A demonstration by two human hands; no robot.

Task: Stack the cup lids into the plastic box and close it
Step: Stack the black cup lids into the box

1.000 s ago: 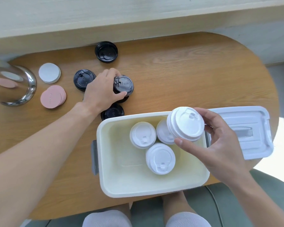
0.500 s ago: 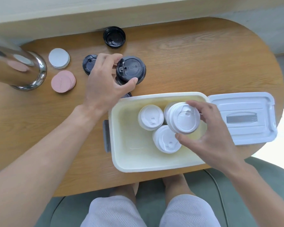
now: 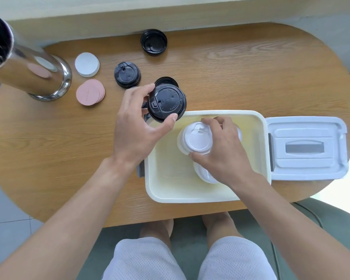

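Observation:
The cream plastic box (image 3: 190,194) stands open at the table's near edge. My right hand (image 3: 224,152) is inside it, gripping a stack of white cup lids (image 3: 197,139) set over another white lid. A further white stack (image 3: 204,174) lies below my palm, partly hidden. My left hand (image 3: 137,126) holds a stack of black cup lids (image 3: 167,103) in the air over the box's far left corner. More black lids lie on the table: one (image 3: 127,74) to the left, one (image 3: 154,42) at the far edge, one (image 3: 166,80) half hidden behind the held stack.
The box's white cover (image 3: 305,150) lies flat right of the box. A shiny metal cylinder (image 3: 28,73) stands far left, with a white disc (image 3: 87,64) and a pile of pink discs (image 3: 90,91) beside it. My knees are under the table's near edge.
My right hand has carried its white stack down and leftward into the box onto another lid. My left hand has lifted the black stack off the table and brought it toward the box.

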